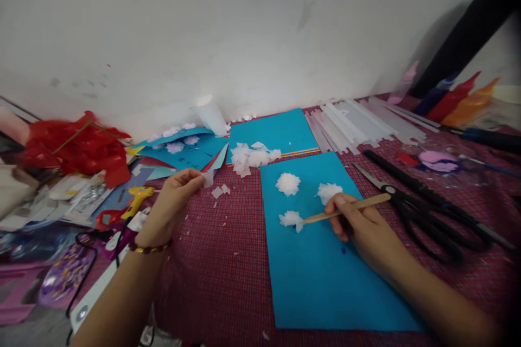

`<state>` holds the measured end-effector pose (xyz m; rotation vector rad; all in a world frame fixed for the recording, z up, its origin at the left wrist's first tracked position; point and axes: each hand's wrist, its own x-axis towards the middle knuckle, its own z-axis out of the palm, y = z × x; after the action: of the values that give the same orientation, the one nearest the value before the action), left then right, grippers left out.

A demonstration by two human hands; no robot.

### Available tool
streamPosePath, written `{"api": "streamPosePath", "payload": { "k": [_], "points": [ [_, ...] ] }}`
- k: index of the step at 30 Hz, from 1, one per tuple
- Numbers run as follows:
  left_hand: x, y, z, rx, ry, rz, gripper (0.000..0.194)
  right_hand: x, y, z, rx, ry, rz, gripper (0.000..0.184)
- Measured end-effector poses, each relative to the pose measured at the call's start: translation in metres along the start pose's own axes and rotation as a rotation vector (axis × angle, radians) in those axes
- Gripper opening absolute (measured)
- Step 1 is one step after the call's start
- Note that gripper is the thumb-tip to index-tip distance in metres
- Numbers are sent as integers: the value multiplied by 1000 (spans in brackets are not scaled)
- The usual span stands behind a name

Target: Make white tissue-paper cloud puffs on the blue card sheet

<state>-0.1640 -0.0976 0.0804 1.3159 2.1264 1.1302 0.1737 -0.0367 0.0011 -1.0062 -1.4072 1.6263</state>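
My right hand (360,225) grips a thin wooden stick (345,208), its tip touching a white tissue tuft (291,219) on a blue paper sheet (325,276). Two more tissue tufts (287,183) lie higher on the same sheet. My left hand (175,198) pinches a small white tissue square (208,178) above the red checked cloth (215,271). A few loose tissue squares (220,191) lie just beside it.
A heap of tissue squares (250,157) rests on another blue sheet (272,130). Large black scissors (423,206) lie to the right, white strips (358,122) behind. Red crumpled paper (77,146), a yellow glue gun (138,198) and clutter fill the left. Coloured bottles (459,98) stand far right.
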Motion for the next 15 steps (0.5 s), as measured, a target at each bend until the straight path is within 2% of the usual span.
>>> {"api": "streamPosePath", "payload": {
  "k": [2, 5, 8, 11, 15],
  "points": [
    [-10, 15, 0, -98, -74, -45, 21, 0, 0, 1, 2, -15, 2, 37],
    [-19, 26, 18, -152, -193, -31, 17, 0, 0, 3, 37, -24, -4, 36],
    [-20, 28, 46, -167, -251, 43, 13, 1, 0, 2, 70, -21, -33, 34],
    [-19, 28, 72, -215, -280, 51, 12, 1, -1, 2, 47, -38, -46, 33],
    [-21, 23, 87, -233, -329, 1, 15, -1, -2, 2, -41, -93, -22, 33]
  ]
}}
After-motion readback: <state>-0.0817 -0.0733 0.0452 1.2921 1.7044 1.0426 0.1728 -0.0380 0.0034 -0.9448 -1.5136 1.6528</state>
